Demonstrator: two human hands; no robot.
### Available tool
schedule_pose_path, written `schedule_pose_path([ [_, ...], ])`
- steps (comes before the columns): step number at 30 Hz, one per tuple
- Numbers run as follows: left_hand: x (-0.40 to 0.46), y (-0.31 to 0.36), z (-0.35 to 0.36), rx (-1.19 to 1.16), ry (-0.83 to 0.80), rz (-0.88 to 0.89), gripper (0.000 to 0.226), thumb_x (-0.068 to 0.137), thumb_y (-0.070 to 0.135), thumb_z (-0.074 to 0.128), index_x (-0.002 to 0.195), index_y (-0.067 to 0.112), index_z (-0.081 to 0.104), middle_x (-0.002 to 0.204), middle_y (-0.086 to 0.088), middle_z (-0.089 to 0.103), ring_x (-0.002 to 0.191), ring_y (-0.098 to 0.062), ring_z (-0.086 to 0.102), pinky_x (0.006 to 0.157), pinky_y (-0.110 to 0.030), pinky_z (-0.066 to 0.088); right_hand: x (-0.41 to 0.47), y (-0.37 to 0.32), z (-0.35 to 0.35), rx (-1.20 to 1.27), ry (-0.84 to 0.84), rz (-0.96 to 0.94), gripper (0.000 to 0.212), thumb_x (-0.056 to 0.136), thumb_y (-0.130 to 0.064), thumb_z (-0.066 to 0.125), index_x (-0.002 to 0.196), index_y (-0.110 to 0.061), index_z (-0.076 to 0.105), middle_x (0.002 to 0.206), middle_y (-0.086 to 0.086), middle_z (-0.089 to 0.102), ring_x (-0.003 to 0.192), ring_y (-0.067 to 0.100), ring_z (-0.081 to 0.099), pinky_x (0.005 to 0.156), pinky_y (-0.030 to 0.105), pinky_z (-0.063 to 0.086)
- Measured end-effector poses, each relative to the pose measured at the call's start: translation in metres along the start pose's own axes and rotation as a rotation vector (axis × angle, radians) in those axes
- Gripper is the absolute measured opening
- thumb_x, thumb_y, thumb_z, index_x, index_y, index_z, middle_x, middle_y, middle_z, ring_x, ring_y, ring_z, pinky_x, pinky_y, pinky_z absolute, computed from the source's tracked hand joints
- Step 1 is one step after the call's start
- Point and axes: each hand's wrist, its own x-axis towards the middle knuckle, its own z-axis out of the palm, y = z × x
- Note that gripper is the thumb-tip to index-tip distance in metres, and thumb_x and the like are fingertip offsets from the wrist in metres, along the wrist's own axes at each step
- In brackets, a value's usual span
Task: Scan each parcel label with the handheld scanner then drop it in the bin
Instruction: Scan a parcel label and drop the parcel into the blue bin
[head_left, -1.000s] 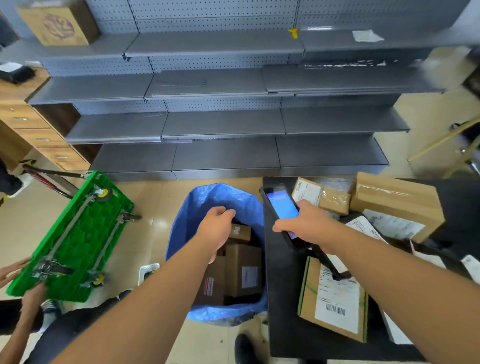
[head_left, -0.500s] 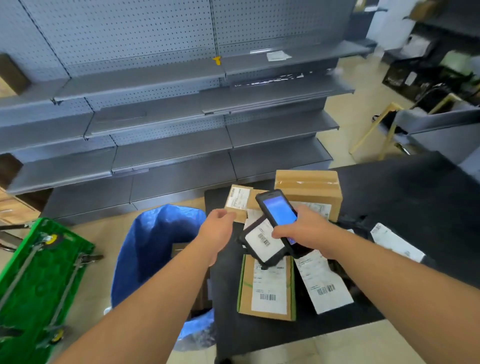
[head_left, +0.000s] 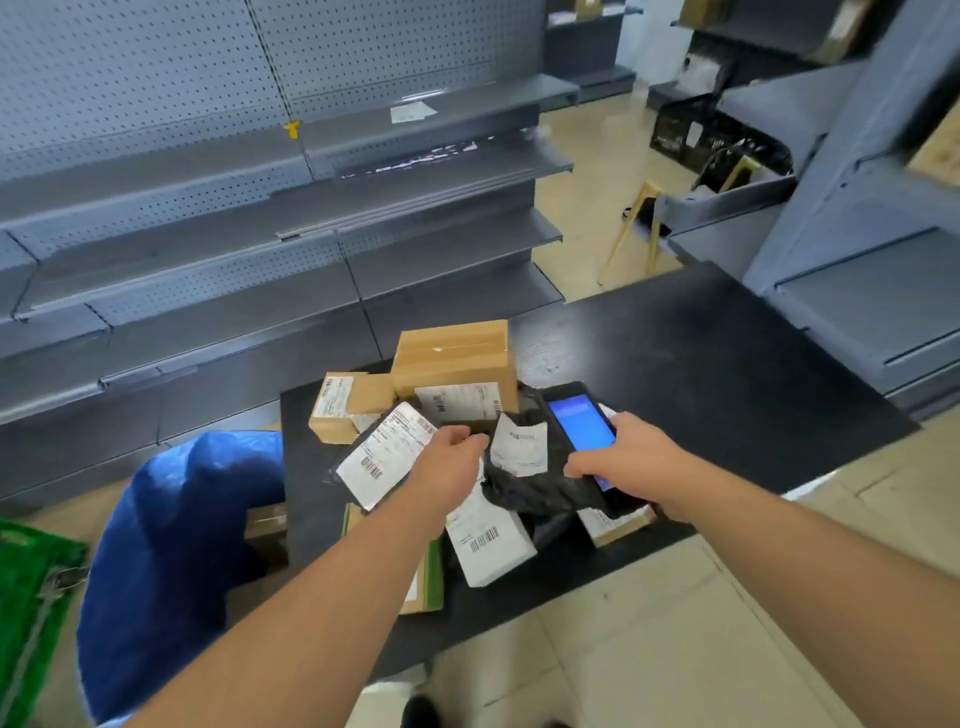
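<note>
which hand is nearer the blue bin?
Left. The left hand is over the parcels, right of the blue bin; the right hand, gripping the scanner, is farther right.

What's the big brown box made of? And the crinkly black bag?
The box looks like matte brown cardboard, with sharp folded edges and shiny tape along its top. The black bag seems to be thin glossy plastic: it crumples into soft wrinkles that catch the light.

Shop floor used for parcel sorting
Grey pegboard-backed shelving (head_left: 291, 218) lines the far left; labelled parcels (head_left: 452, 358) heap on a black counter (head_left: 701, 364).
</note>
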Motion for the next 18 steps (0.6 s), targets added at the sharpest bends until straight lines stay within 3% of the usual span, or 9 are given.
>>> schedule_pose_path([
  [8, 0.017, 0.02, 0.07, 0.087, -0.093, 0.007, 0.044, 0.105, 0.043, 0.056, 0.147, 0.03, 0.054, 0.139, 0.005, 0.057, 0.119, -0.021, 0.054, 0.099, -0.038, 0.044, 0.008, 0.06, -0.058, 0.074, 0.102, 0.137, 0.051, 0.077, -0.032, 0.086, 0.11, -0.012, 0.053, 0.083, 0.007, 0.066, 0.07, 0.017, 0.056, 0.06, 0.028, 0.041],
  [13, 0.049, 0.027, 0.09, 0.146, -0.09, 0.005, 0.047, 0.106, 0.038, 0.054, 0.152, 0.027, 0.05, 0.13, 0.003, 0.055, 0.096, -0.012, 0.055, 0.077, -0.029, 0.043, 0.031, 0.078, -0.079, 0.058, 0.128, 0.197, 0.05, 0.075, -0.033, 0.085, 0.109, -0.013, 0.053, 0.088, 0.009, 0.067, 0.072, 0.018, 0.056, 0.06, 0.028, 0.042],
  [16, 0.079, 0.032, 0.089, 0.227, -0.036, -0.008, 0.044, 0.106, 0.034, 0.054, 0.148, 0.023, 0.053, 0.128, -0.002, 0.059, 0.102, -0.02, 0.057, 0.081, -0.032, 0.047, 0.054, 0.078, -0.091, 0.022, 0.123, 0.222, 0.051, 0.075, -0.036, 0.086, 0.108, -0.016, 0.052, 0.095, 0.012, 0.067, 0.076, 0.02, 0.058, 0.062, 0.03, 0.045],
  [18, 0.1, 0.03, 0.084, 0.344, -0.011, -0.023, 0.043, 0.104, 0.037, 0.051, 0.143, 0.02, 0.057, 0.133, -0.007, 0.063, 0.113, -0.028, 0.059, 0.093, -0.038, 0.05, 0.07, 0.074, -0.097, -0.01, 0.113, 0.235, 0.052, 0.075, -0.038, 0.086, 0.108, -0.019, 0.051, 0.098, 0.012, 0.067, 0.077, 0.02, 0.059, 0.062, 0.029, 0.045],
])
